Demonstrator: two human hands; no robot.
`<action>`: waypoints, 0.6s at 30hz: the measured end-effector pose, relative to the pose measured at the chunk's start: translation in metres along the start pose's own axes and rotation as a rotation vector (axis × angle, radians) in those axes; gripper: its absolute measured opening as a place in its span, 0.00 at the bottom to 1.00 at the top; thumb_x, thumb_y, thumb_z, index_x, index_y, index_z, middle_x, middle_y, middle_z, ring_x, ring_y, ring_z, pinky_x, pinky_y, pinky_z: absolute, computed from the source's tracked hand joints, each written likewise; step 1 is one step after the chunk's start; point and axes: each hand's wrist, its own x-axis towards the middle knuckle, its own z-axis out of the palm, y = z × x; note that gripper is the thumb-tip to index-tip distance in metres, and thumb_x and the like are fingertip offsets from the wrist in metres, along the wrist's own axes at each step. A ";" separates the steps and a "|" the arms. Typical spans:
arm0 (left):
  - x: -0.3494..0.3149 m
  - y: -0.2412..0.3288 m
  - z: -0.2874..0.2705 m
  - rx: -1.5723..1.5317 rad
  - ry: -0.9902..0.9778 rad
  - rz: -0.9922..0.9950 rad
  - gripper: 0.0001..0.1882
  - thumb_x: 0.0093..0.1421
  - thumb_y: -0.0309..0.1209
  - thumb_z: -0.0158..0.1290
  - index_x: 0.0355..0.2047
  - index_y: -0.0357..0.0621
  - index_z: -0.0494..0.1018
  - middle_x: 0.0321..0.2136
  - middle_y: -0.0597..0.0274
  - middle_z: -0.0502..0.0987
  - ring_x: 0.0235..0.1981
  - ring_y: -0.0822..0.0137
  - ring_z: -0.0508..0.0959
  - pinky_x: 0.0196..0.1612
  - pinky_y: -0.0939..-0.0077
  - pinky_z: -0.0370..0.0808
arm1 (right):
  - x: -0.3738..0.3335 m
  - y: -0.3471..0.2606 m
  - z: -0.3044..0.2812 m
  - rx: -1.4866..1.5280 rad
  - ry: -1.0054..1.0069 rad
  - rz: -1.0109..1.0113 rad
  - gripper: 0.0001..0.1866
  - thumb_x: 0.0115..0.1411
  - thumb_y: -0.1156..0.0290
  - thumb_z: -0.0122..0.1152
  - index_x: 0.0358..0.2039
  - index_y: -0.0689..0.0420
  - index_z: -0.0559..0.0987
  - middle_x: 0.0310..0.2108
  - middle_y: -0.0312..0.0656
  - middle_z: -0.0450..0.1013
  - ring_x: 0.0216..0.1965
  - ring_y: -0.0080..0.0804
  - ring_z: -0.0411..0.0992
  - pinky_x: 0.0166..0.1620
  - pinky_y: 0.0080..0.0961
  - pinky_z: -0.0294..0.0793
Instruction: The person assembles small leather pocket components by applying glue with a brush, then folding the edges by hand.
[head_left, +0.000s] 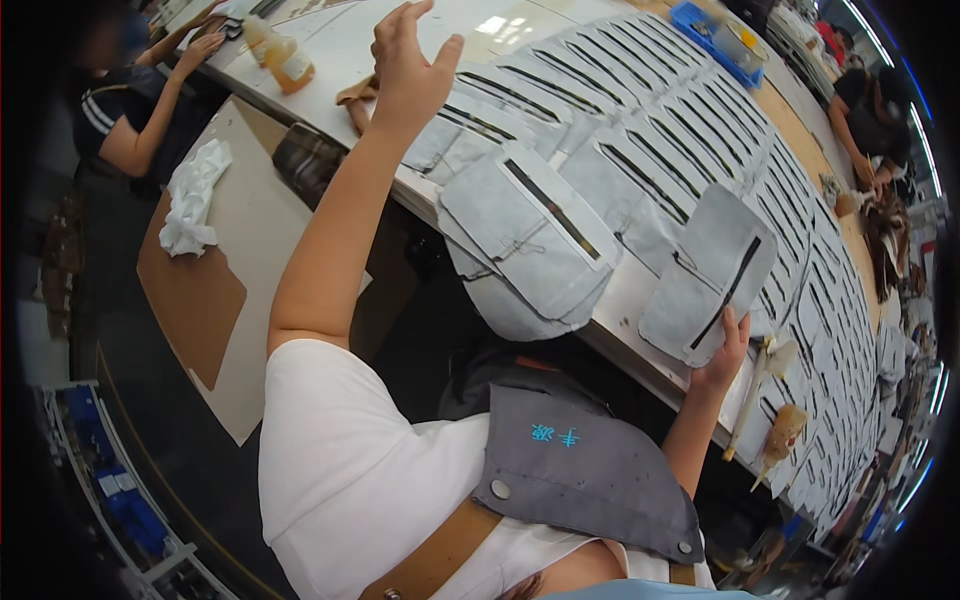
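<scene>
Grey panel (722, 262) with a dark slot: over the near edge of the worktop (350, 42), at 3 o'clock from view centre, tilted; contact with the pieces beneath cannot be told. Right hand (722, 362) at its 6 o'clock end, fingers clamped on the panel's edge. Clock positions below are from this panel. Stack of similar panels (520, 272) at 9 o'clock, overhanging the worktop. Two brushes (786, 436) near, at 5 o'clock. Rows of slotted grey pieces (690, 130) spread from 11 to 5 o'clock. Left hand (412, 82) at 10 o'clock, raised, empty, fingers apart. Blue basket (690, 22) farther off, at 12 o'clock.
</scene>
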 end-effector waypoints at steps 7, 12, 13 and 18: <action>-0.066 0.150 0.051 -0.489 -0.736 0.087 0.26 0.63 0.35 0.53 0.59 0.43 0.63 0.59 0.49 0.63 0.61 0.58 0.63 0.61 0.65 0.60 | -0.017 -0.014 -0.020 0.118 -0.214 0.115 0.22 0.60 0.74 0.55 0.54 0.64 0.70 0.46 0.43 0.75 0.45 0.28 0.74 0.48 0.24 0.73; -0.081 0.196 0.086 -1.111 -1.346 -0.321 0.27 0.68 0.40 0.46 0.62 0.38 0.58 0.57 0.50 0.67 0.56 0.64 0.69 0.59 0.69 0.63 | -0.031 -0.030 -0.034 -0.061 -0.281 0.168 0.22 0.59 0.72 0.61 0.53 0.65 0.72 0.47 0.40 0.74 0.46 0.23 0.72 0.50 0.21 0.69; -0.081 0.206 0.086 -1.114 -1.380 -0.312 0.27 0.68 0.40 0.46 0.62 0.38 0.58 0.57 0.50 0.67 0.56 0.64 0.69 0.59 0.69 0.63 | -0.033 -0.031 -0.035 -0.050 -0.250 0.166 0.22 0.59 0.72 0.61 0.53 0.65 0.72 0.47 0.40 0.74 0.46 0.23 0.72 0.50 0.21 0.69; -0.081 0.218 0.098 -0.995 -1.593 -0.526 0.24 0.67 0.34 0.49 0.61 0.41 0.61 0.42 0.61 0.76 0.45 0.74 0.74 0.50 0.80 0.69 | -0.030 -0.040 -0.049 -0.387 -0.338 0.196 0.17 0.60 0.69 0.60 0.48 0.64 0.75 0.40 0.38 0.76 0.41 0.21 0.71 0.46 0.19 0.69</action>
